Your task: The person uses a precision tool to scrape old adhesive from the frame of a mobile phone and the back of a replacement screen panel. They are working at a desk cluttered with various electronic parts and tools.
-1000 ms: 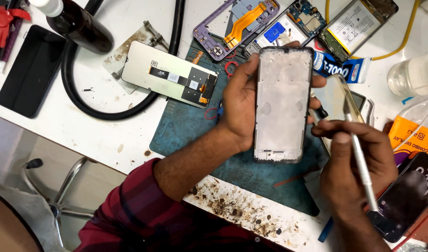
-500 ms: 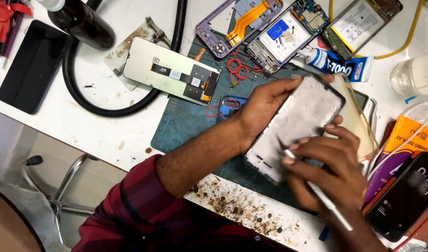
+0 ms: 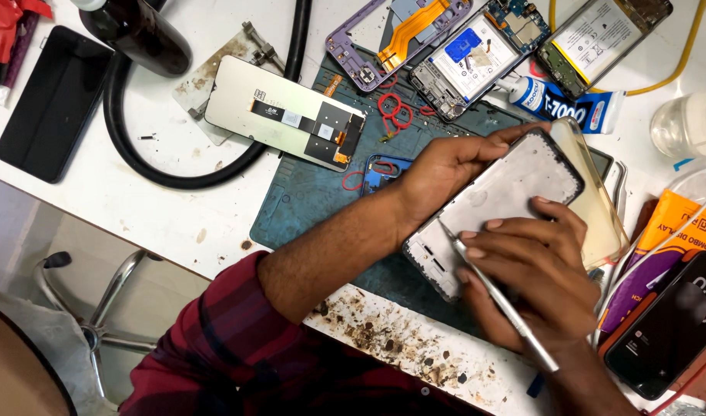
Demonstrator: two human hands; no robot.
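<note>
My left hand (image 3: 445, 166) grips the upper left edge of a grey phone frame (image 3: 507, 192), which lies tilted over the dark green work mat (image 3: 307, 200). My right hand (image 3: 534, 270) holds a thin metal tool (image 3: 495, 296) like a pen. The tool's tip touches the frame's lower left part, and my right fingers rest on the frame. A clear yellowish phone case (image 3: 592, 200) lies under the frame's right side.
A detached display panel (image 3: 284, 112) lies at upper left, ringed by a black hose (image 3: 160, 166). Opened phones (image 3: 476, 54) and a glue tube (image 3: 568, 104) sit along the top. A black phone (image 3: 53, 104) is far left. Packets and another phone (image 3: 669, 323) crowd the right.
The phone frame went from upright in my left hand to tilted down flat on the mat. My right hand moved in over it and set the tool's tip on the frame.
</note>
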